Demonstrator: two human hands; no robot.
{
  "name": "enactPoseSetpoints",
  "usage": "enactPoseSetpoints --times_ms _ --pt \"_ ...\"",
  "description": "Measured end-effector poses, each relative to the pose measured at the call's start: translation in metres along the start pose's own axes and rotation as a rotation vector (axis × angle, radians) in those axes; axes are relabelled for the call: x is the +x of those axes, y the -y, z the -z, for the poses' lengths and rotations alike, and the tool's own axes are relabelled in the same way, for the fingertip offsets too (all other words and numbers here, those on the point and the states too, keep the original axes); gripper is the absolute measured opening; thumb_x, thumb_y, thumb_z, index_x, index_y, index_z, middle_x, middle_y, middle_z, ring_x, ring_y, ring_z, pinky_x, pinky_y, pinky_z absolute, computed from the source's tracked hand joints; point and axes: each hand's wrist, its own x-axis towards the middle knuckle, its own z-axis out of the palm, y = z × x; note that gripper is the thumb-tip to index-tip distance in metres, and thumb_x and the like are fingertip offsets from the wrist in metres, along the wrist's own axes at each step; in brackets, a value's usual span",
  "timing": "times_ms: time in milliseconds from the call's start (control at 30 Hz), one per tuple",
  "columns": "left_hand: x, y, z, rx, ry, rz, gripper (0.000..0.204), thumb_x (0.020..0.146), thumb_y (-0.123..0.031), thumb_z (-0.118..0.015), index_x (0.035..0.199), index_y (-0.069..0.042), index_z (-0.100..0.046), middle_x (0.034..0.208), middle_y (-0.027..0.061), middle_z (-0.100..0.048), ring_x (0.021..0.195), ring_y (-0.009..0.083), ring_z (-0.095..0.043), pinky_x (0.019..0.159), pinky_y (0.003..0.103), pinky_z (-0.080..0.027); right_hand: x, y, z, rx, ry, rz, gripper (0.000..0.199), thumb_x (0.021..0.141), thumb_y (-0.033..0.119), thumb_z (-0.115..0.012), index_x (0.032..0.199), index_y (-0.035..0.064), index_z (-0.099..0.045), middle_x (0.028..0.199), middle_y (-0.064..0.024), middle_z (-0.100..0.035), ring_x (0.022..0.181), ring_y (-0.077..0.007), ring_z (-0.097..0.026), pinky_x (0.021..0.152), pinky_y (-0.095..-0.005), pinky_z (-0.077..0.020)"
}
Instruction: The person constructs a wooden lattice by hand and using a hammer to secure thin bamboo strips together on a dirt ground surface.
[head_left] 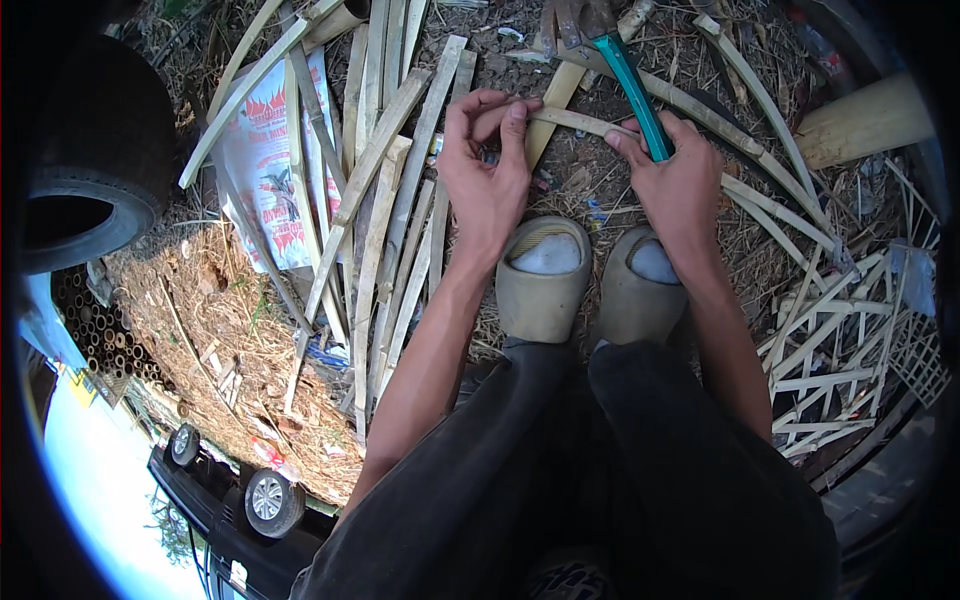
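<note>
A short, pale bamboo strip [578, 121] spans the gap between my two hands. My left hand [487, 160] pinches one end of it between thumb and fingers. At the other end, the thumb and fingers of my right hand [678, 172] meet the strip. That same hand is wrapped round the green handle [634, 92] of a tool, which slants up and to the left. The tool's head is hard to tell from the brown pieces at the top edge. Below the strip a wider, yellowish bamboo slat [556, 105] lies on the ground.
Long bamboo slats [385, 200] are heaped at my left, beside a printed white sack [268, 160]. A tyre [95, 150] stands at far left. My sandalled feet [543, 285] are close below my hands. Woven bamboo lattice [840, 350] and a thick bamboo piece [865, 122] lie at right.
</note>
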Motion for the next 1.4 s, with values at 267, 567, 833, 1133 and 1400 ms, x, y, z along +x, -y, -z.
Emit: enactPoseSetpoints --times_ms 267,567,833,1133,1400 --pt "0.061 -0.006 0.013 0.574 0.013 -0.407 0.017 0.091 -0.013 -0.076 0.107 -0.009 -0.08 0.099 0.0095 -0.073 0.087 0.0252 -0.067 0.082 0.036 -0.054 0.001 -0.002 -0.001 -0.003 -0.014 -0.009 0.027 0.081 0.019 -0.089 0.096 0.0005 -0.076 0.08 -0.0158 -0.067 0.068 -0.0271 -0.068 0.063 -0.0409 -0.0507" --pt "0.084 -0.006 0.015 0.788 0.179 -0.595 0.018 0.084 -0.026 -0.08 0.094 -0.011 -0.083 0.098 0.0003 -0.074 0.088 0.0263 -0.063 0.081 0.037 -0.053 0.005 -0.008 0.0 -0.005 0.01 -0.04 0.031 0.08 0.023 -0.09 0.096 0.0015 -0.076 0.079 -0.0157 -0.067 0.069 -0.0276 -0.069 0.065 -0.0418 -0.0509" --pt "0.114 -0.011 0.02 0.879 0.355 -0.672 0.019 0.085 -0.029 -0.079 0.092 -0.012 -0.081 0.095 -0.0001 -0.072 0.093 0.0248 -0.067 0.08 0.04 -0.053 0.006 -0.008 0.0 0.012 0.028 -0.045 0.031 0.08 0.024 -0.09 0.097 0.0014 -0.076 0.079 -0.0161 -0.067 0.069 -0.0288 -0.069 0.066 -0.0421 -0.0518" --pt "0.128 -0.02 0.038 1.076 0.604 -0.879 0.022 0.089 -0.029 -0.073 0.106 -0.015 -0.076 0.101 -0.0001 -0.069 0.104 0.0212 -0.066 0.089 0.039 -0.049 0.007 -0.014 -0.004 0.043 0.012 -0.016 0.029 0.08 0.023 -0.089 0.095 0.0018 -0.075 0.079 -0.0162 -0.067 0.071 -0.0313 -0.07 0.068 -0.0441 -0.0525" --pt "0.126 -0.028 0.04 1.039 0.627 -0.796 0.015 0.087 -0.024 -0.075 0.097 -0.014 -0.08 0.097 0.0002 -0.07 0.099 0.021 -0.068 0.085 0.039 -0.052 0.006 -0.013 -0.002 0.04 0.016 -0.017 0.029 0.08 0.023 -0.089 0.094 0.002 -0.075 0.079 -0.0159 -0.066 0.07 -0.0307 -0.069 0.066 -0.0433 -0.0518"
